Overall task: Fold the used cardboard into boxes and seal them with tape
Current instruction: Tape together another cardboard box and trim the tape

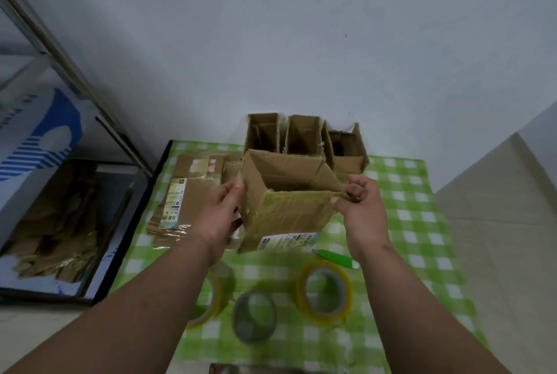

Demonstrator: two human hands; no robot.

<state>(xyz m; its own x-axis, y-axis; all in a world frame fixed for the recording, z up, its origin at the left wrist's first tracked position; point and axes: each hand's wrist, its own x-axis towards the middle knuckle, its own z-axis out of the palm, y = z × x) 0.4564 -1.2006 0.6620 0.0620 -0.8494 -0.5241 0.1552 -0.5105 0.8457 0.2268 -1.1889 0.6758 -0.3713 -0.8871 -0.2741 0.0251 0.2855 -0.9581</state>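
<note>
A used cardboard box (286, 211), opened into a tube with old tape and a printed label on its front, is held up over the green checked cloth (407, 223). My left hand (221, 214) grips its left wall. My right hand (360, 208) pinches the right front flap at the corner. Three tape rolls lie near me: a yellow one (325, 293) at right, a clear grey one (254, 316) in the middle, and a yellowish one (215, 298) partly under my left forearm. A stack of flattened cardboard (187, 192) lies to the left.
Three folded open-topped boxes (304, 135) stand in a row against the white wall. A green utility knife (336, 258) lies right of the held box. A metal shelf (75, 78) with a blue-white carton (33, 132) and scrap cardboard stands at left. A dark object (235, 369) lies at the bottom edge.
</note>
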